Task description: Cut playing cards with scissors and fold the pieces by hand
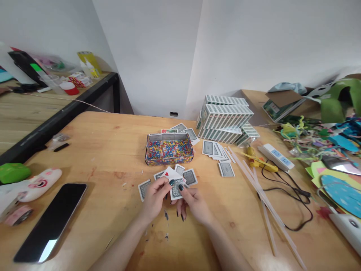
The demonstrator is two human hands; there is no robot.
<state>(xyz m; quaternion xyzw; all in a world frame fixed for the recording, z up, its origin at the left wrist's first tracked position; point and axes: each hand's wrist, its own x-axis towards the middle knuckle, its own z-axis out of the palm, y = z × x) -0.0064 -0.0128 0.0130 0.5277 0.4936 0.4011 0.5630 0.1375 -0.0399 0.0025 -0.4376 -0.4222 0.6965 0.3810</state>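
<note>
My left hand [155, 196] pinches playing cards near the middle of the table; one shows a red heart on a white face. Opposite it, my right hand [192, 202] grips a patterned-back playing card [176, 191] between thumb and fingers. The held cards overlap, so I cannot tell how many there are. Loose playing cards [190, 176] lie just beyond my fingers, and another card [143, 189] rests left of my left hand. Behind them stands an open box [169, 159] with a colourful patterned outside and inside, its back wall lined with card backs.
Wrapped card packs [227, 116] are stacked at the back right, with fanned cards [216, 149] in front. Clear sticks [265, 199], a yellow glue gun [257, 161], its black cable and a power strip [276, 157] lie rightward. A phone [52, 222] lies at left.
</note>
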